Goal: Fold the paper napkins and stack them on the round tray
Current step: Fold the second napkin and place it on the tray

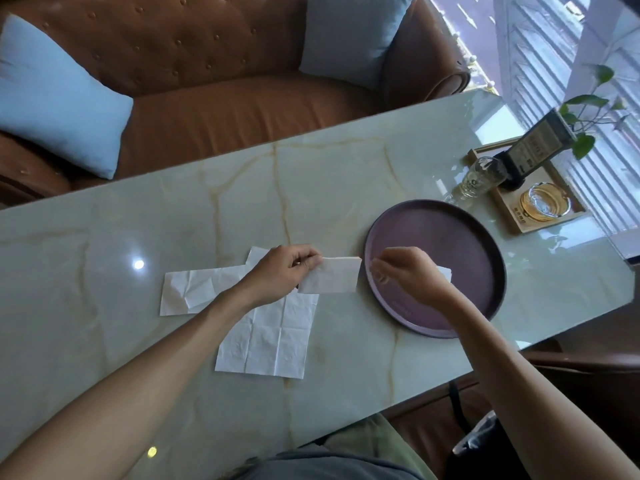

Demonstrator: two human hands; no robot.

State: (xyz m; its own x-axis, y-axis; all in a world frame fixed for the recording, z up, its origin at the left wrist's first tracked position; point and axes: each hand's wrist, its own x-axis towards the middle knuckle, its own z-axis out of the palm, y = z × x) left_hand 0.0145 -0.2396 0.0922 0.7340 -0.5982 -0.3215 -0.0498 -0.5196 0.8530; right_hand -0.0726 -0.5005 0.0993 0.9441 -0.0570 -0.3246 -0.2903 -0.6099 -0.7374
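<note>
Here we are holding a folded napkin in our left hand, thumb and fingers pinching its left end, so that the strip is hanging just above the marble table, just beside the near-left rim of the round purple tray. Our right hand is hovering over the tray's left part, fingers curled loosely inward with nothing clearly between them; whether the fingertips are touching anything we cannot tell. Peeking out past that hand on the tray is a white edge, probably a napkin already laid there. Two open napkins are waiting on the table: a crumpled one to the left and a flat creased one lying partly under our left forearm. We are judging this to be the carrying-over step, with the fold apparently finished. Next we are needing to pass the strip across the rim and lay it squarely on the white piece, keeping the fold from springing open, then reach back for the flat sheet.
</note>
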